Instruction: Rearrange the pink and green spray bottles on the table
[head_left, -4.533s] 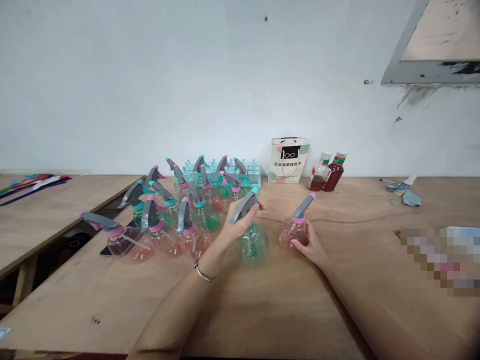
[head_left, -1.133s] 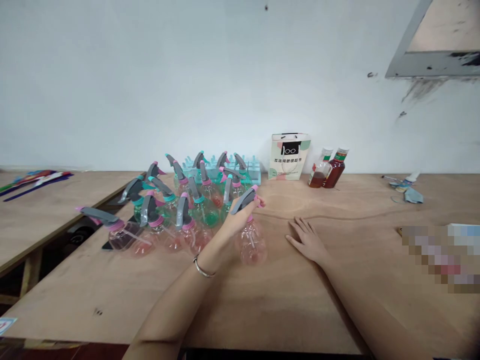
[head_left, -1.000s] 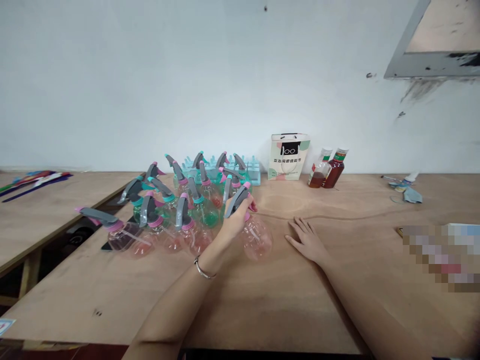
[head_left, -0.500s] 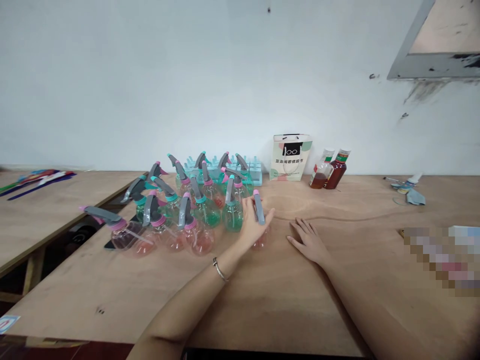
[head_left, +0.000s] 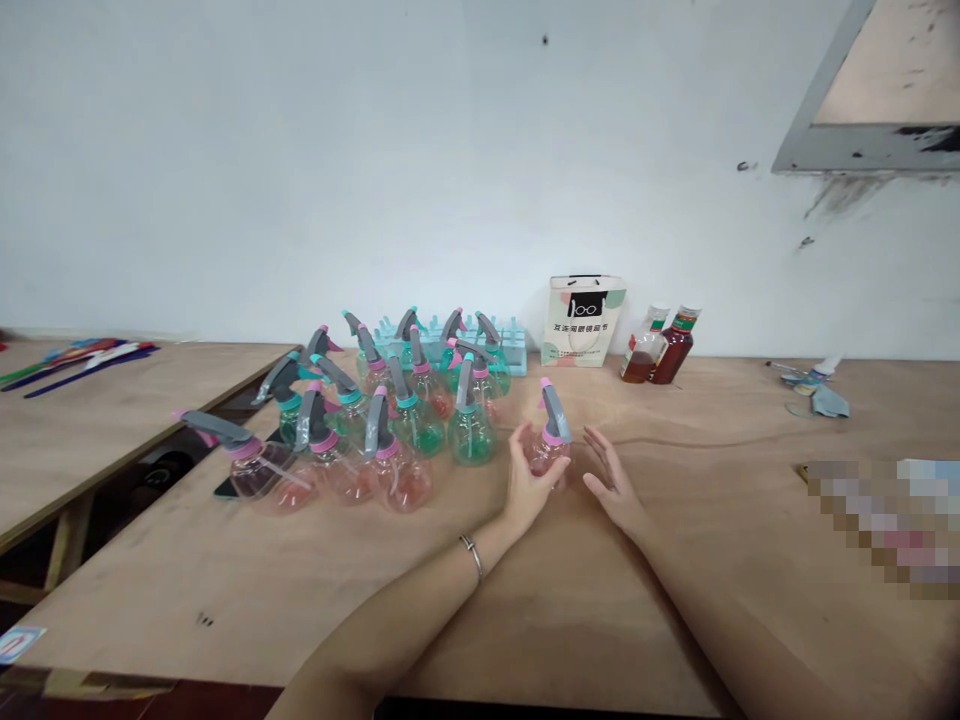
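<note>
So, left hand [head_left: 531, 487] is round the lower body of a pink spray bottle [head_left: 554, 438]: thumb across the front, fingers curled at its left side. Reads as clamped on the bulb; the back of the grip is hidden, so can't tell how far they wrap. Low hold makes sense to me: the round belly fits the curled hand, and the grey trigger head [head_left: 556, 409] sticks up untouched. Bottle leans little, if at all. Can't tell whether its base touches the table [head_left: 720, 490]; the hand covers it.

Right hand [head_left: 615, 487] is just beside it on the right, fingers apart, holding nothing, visible gap to the bottle. Probably sits there so the bulb can be backed from both sides.

Nearest neighbour is a green spray bottle [head_left: 471, 438], upright, near the left hand but apart from it. Left of that, other spray bottles [head_left: 405, 485] stand bunched, pink and green mixed, likely to save room. Teal rack [head_left: 513, 350] is behind the bunch. Paper bag [head_left: 592, 347] and dark red bottle [head_left: 673, 358] stand by the wall, presumably to keep them off the working side.
</note>
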